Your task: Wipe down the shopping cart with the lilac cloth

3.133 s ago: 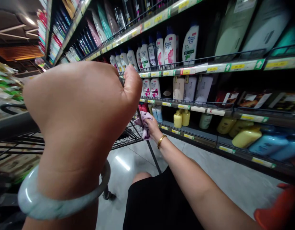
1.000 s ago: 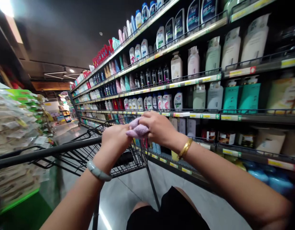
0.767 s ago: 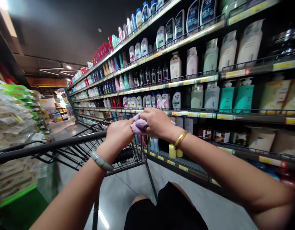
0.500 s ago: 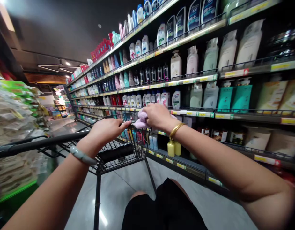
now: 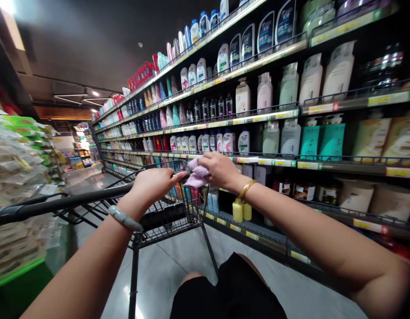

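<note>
A black wire shopping cart (image 5: 165, 226) stands in front of me, its long dark handlebar (image 5: 75, 199) running in from the left. My left hand (image 5: 154, 184), with a grey-green bangle at the wrist, is wrapped over the bar, thumb stretched toward the right end. In my right hand (image 5: 221, 170) a lilac cloth (image 5: 197, 173) is pinched, bunched at the fingertips. The cloth hangs at the bar's right end, near my left thumb; whether it touches the bar I cannot tell. A gold bangle circles my right wrist.
Shelves (image 5: 264, 115) of shampoo and pump bottles run along the right, with yellow bottles (image 5: 238, 210) on a low shelf. On the left are stacked packaged goods (image 5: 15, 177) above a green base (image 5: 21, 279). Grey floor (image 5: 165, 274) lies below the cart.
My right hand has drawn slightly down and right, and the lilac cloth now hangs looser. My left hand has slid a little to the right along the bar.
</note>
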Action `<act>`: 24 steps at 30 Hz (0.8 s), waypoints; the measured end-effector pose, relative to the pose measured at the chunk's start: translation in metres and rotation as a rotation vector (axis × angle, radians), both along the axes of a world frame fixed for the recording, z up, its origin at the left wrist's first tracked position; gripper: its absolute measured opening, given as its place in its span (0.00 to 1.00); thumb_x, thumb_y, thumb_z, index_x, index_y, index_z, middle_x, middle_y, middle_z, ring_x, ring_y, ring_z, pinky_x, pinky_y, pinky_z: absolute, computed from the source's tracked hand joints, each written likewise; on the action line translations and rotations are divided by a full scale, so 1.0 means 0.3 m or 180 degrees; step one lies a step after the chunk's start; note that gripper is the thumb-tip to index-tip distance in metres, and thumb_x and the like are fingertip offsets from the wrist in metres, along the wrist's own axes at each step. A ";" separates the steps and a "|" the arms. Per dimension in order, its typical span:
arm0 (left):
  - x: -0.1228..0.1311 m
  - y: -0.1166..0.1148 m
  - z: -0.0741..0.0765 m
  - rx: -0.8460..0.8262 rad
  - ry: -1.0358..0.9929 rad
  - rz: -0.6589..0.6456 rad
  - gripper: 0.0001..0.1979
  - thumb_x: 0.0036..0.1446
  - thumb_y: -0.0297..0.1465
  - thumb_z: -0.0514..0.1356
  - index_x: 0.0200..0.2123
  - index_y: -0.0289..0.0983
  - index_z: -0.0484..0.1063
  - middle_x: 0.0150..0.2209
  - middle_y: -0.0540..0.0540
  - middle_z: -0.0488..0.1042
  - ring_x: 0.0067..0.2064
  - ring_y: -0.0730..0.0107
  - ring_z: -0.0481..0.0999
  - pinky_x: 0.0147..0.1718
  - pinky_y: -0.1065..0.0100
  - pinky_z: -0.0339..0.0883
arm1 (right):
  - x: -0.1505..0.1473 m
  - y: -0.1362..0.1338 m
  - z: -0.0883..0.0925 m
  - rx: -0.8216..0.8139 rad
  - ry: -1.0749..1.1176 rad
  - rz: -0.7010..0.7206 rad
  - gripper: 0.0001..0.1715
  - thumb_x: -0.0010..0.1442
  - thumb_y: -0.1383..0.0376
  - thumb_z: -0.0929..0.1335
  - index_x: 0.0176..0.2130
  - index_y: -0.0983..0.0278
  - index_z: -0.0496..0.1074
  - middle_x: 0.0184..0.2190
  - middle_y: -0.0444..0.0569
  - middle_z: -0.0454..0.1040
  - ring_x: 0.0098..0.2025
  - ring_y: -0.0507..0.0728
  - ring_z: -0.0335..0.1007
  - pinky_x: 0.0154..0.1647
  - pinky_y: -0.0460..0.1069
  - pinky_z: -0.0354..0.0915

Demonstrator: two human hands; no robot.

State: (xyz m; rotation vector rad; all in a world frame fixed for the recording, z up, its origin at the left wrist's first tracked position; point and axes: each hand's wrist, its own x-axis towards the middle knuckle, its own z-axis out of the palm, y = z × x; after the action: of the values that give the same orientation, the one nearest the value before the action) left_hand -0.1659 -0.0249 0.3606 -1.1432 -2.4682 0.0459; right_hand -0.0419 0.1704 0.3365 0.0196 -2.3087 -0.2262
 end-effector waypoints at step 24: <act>0.169 0.101 -0.060 0.0401 0.0498 0.0027 0.36 0.70 0.55 0.40 0.41 0.36 0.78 0.37 0.33 0.82 0.41 0.44 0.83 0.33 0.59 0.68 | 0.022 0.053 -0.149 -0.0589 0.1123 -0.0298 0.13 0.68 0.62 0.66 0.47 0.62 0.79 0.47 0.55 0.77 0.49 0.63 0.65 0.52 0.57 0.60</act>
State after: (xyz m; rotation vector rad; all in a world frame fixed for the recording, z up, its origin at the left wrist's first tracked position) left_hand -0.1153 0.0054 0.3425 -1.0356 -2.3038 -0.0168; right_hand -0.0354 0.1863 0.2917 -0.2067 -1.9712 -0.0560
